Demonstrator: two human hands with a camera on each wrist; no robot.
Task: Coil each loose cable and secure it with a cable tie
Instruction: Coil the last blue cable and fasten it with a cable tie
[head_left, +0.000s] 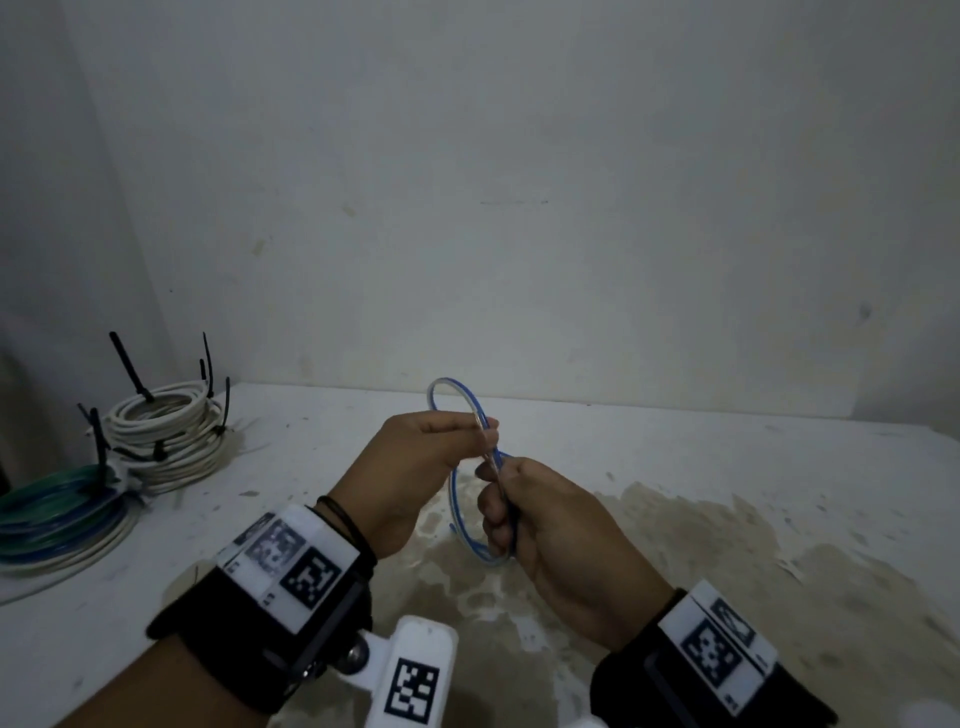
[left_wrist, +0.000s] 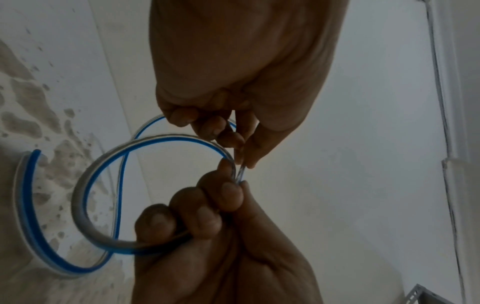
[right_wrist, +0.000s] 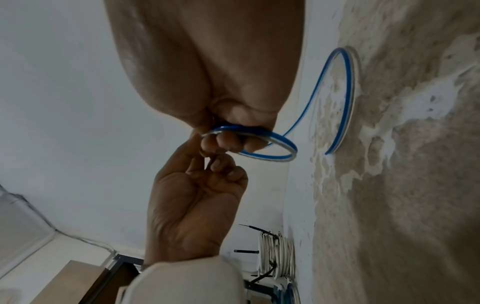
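A blue-and-clear cable (head_left: 470, 410) loops in the air between both hands above the stained white table (head_left: 675, 519). The left hand (head_left: 410, 467) pinches its upper loop; the right hand (head_left: 540, 525) curls around the lower loop. Far left of the left hand sit tied white cable coils (head_left: 166, 431) and blue-green coils (head_left: 57, 514).

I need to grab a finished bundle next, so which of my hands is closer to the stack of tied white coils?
Left. The left hand is nearer the white coils at the table's left; the right hand is farther right. Both grip the blue cable.
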